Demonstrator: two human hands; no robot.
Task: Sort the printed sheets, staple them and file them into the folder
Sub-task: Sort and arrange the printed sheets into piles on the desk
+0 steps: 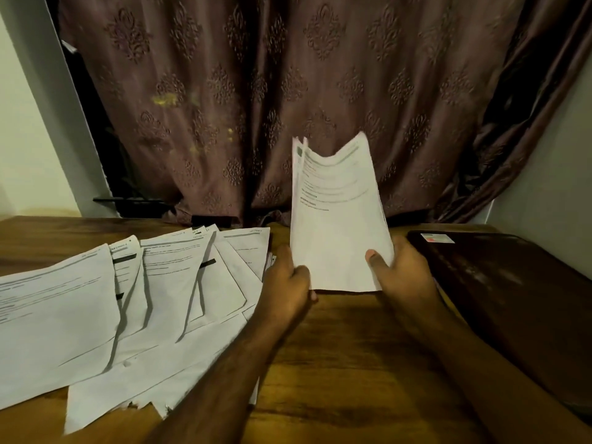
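Nearest to the person, both forearms reach forward over the bare wooden table point(336, 363). The left hand point(286, 283) grips the lower left edge of a small stack of printed sheets point(336, 219), its fingers curled behind the paper, and the right hand point(400, 277) grips the lower right corner, with the thumb lying on the front page. The stack stands almost upright between the two hands, its bottom edge close to the table or resting on it; I cannot tell which. The top edges are a little uneven and bent, so I judge that this bundle is gathered but not yet squared. To the left of the left hand, many loose sheets point(96, 315) lie fanned and overlapping on the table, some of them under the left forearm; these seem not sorted yet. To the right of the right hand lies a dark brown folder point(512, 299), closed, with a small white label at its far corner. I see no stapler in view. So the sorting appears only partly done, and stapling and filing are still left. Behind the hands and the stack hangs a patterned brownish curtain point(256, 91), with pale wall at both sides.
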